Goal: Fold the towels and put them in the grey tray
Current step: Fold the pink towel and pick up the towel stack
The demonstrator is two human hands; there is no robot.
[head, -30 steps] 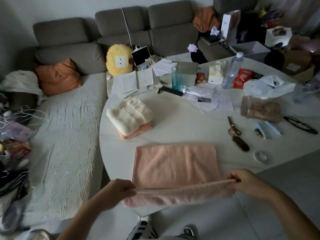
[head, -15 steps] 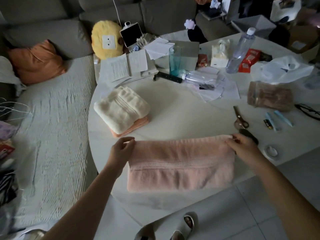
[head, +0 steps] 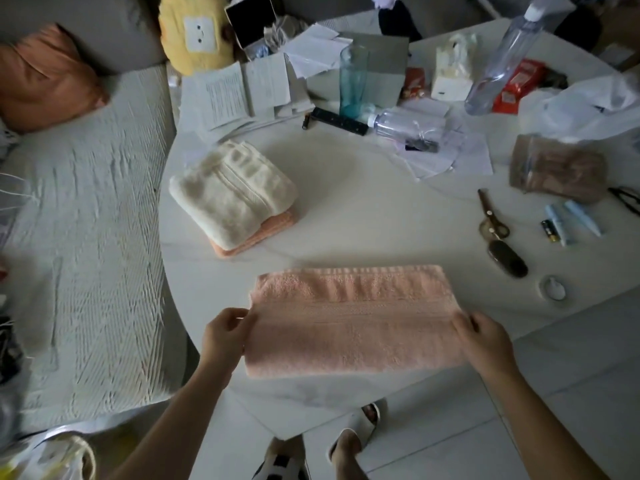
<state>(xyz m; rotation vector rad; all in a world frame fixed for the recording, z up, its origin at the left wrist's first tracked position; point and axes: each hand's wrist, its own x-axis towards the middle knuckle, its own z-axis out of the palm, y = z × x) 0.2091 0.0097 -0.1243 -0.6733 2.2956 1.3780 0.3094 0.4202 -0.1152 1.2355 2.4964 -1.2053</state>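
Observation:
A pink towel (head: 353,323), folded into a long band, lies flat at the near edge of the round white table (head: 363,216). My left hand (head: 227,332) pinches its left end and my right hand (head: 485,336) grips its right end. Farther back on the left, a folded cream towel (head: 232,195) is stacked on a folded pink towel (head: 263,233). No grey tray can be made out for certain.
Scissors (head: 490,216), a dark oval case (head: 507,259), pens and a battery (head: 561,225) lie at the right. Bottles (head: 498,60), a blue glass (head: 353,81), papers (head: 239,88) and a plastic bag (head: 585,105) crowd the back. A sofa bed (head: 86,220) lies left.
The near edge of the pink towel was lifted and laid over onto its far edge, halving it. Both hands then slid back to the towel's two short ends.

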